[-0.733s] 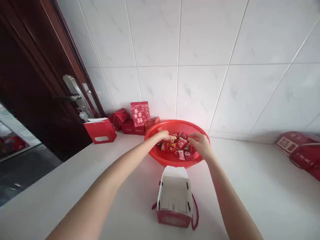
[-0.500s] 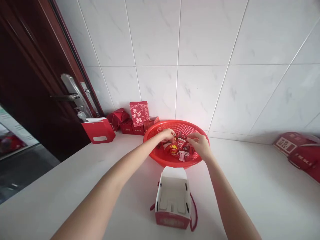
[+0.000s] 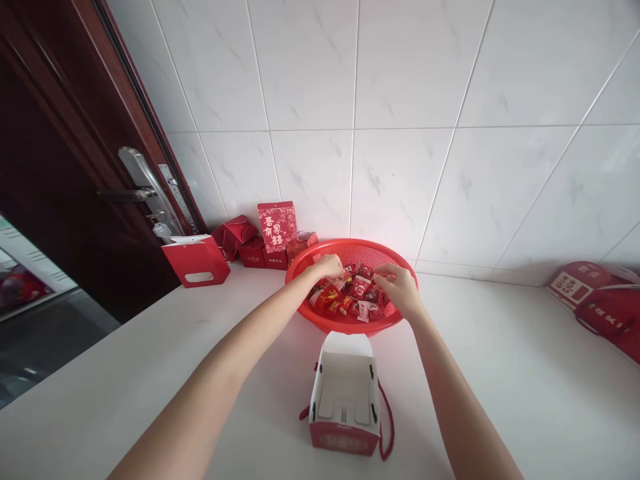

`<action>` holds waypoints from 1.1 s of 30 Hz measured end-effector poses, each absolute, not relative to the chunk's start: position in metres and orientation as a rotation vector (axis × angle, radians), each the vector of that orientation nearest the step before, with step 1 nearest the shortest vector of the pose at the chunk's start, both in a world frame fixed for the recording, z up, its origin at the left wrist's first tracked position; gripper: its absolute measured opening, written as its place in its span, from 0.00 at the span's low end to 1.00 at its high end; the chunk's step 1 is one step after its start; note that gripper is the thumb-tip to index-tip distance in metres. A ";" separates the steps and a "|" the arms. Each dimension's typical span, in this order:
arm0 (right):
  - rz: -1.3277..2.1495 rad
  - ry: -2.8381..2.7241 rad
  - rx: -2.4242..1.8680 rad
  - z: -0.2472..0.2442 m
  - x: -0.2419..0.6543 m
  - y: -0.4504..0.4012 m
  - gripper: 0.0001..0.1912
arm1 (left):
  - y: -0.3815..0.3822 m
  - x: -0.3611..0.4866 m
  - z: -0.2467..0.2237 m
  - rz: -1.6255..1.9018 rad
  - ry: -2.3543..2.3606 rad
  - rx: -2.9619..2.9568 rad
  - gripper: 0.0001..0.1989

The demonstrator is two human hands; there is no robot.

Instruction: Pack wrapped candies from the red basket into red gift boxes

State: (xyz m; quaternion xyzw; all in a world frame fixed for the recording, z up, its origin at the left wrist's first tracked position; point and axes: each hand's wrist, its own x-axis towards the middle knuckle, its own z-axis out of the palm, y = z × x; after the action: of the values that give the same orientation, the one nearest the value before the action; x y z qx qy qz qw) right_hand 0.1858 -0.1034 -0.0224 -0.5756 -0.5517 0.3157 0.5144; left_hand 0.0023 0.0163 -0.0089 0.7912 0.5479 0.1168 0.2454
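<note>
Both of my hands reach into a red plastic basket (image 3: 305,259) of wrapped candies (image 3: 360,288). My left hand (image 3: 329,267) is over its left side, fingers curled downward among the candies; what they hold, if anything, is hidden. At the right side, my right hand (image 3: 399,288) has thumb and fingers pinched together just above the candies, and I cannot make out anything between them. Nearer to me stands an open gift box (image 3: 345,393), white inside and red outside, with red cord handles. No candies show inside it.
Behind and left of the basket, by the tiled wall, sit small dark red boxes (image 3: 253,255), an upright patterned red box (image 3: 277,227) and a red paper bag (image 3: 197,261). More red gift packages (image 3: 600,293) lie far right. A dark door (image 3: 75,133) stands at left.
My left hand has shifted slightly left and its fingers have curled in; more candies show below it. My right hand stays almost in place. The gift box has not moved.
</note>
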 end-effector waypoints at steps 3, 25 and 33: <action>0.754 -1.330 -1.380 -0.023 0.186 -0.103 0.08 | 0.008 0.008 -0.009 0.265 1.371 2.323 0.07; 0.690 -1.285 -1.484 -0.028 0.186 -0.097 0.19 | 0.004 0.021 -0.001 0.504 0.991 2.041 0.10; 0.715 -1.296 -1.363 -0.033 0.187 -0.094 0.17 | -0.017 0.027 0.015 0.470 0.882 1.694 0.15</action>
State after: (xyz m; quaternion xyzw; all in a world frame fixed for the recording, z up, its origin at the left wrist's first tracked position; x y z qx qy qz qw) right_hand 0.1874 -0.0944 -0.0331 -0.5723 -0.5439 0.3003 0.5352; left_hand 0.0271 -0.0168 0.0152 0.7171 0.3731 0.1987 0.5542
